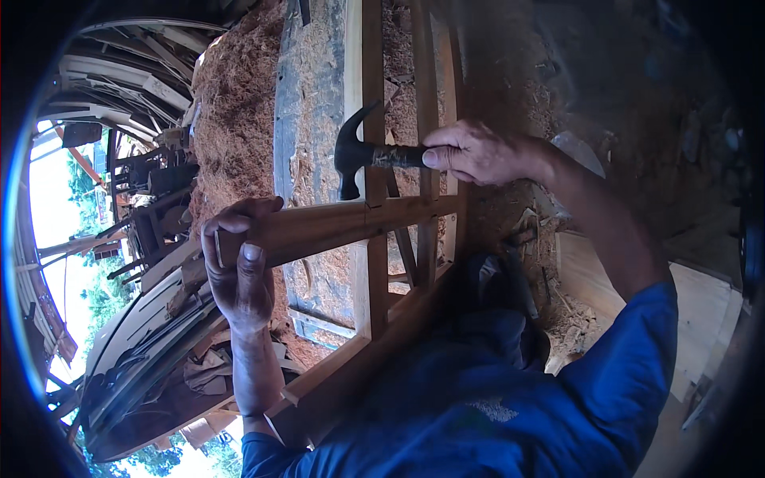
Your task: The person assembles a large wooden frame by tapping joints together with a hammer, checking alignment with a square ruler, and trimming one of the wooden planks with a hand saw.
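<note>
My right hand [470, 155] is closed round the handle of a black claw hammer [351, 155], whose head hangs just above a crossing of wooden pieces. My left hand [247, 271] grips the left end of a horizontal wooden slat [315, 227], thumb on its near face and fingertips over its top edge. The slat crosses the upright members of a light wooden frame [426, 80]. A lower rail [327, 370] of the frame runs diagonally along the front of my blue-shirted body.
Behind the frame lie a weathered blue-grey board [311, 111] and a heap of sawdust [231, 95]. Piled timber and dark planks [155, 350] fill the left, before a bright opening with foliage. Pale boards [606, 279] lie at the right among wood shavings [562, 319].
</note>
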A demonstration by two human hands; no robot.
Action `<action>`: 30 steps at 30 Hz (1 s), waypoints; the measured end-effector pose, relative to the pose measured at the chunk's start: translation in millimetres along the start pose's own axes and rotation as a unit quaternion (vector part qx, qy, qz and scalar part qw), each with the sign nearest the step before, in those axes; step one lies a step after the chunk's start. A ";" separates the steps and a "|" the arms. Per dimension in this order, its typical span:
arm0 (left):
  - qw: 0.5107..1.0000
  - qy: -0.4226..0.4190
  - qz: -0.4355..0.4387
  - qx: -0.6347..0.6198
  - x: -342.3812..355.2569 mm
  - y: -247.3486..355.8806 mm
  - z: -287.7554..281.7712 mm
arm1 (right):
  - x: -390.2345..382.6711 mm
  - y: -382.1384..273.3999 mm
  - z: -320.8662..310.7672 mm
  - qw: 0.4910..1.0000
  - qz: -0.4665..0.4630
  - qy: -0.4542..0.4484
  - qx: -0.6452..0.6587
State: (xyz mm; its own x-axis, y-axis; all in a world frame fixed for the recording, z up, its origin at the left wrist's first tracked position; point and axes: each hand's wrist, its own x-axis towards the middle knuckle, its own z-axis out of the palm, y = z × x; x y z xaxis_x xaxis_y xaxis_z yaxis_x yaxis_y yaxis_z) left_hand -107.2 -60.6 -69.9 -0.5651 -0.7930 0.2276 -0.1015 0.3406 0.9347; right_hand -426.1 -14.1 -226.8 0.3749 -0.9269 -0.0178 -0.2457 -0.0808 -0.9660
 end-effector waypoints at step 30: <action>0.996 0.079 0.004 0.045 -33.3 10.1 11.9 | -4.9 -60.2 -2.0 0.990 0.022 -0.082 -0.112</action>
State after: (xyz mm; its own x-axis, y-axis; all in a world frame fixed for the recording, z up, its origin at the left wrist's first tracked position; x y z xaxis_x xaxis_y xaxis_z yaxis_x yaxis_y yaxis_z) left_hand -99.2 -24.8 -71.3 -0.4305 -0.8577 0.2812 -0.1741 0.3846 0.9065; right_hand -415.0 -5.3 -168.0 0.4943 -0.8611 -0.1188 -0.4510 -0.1372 -0.8819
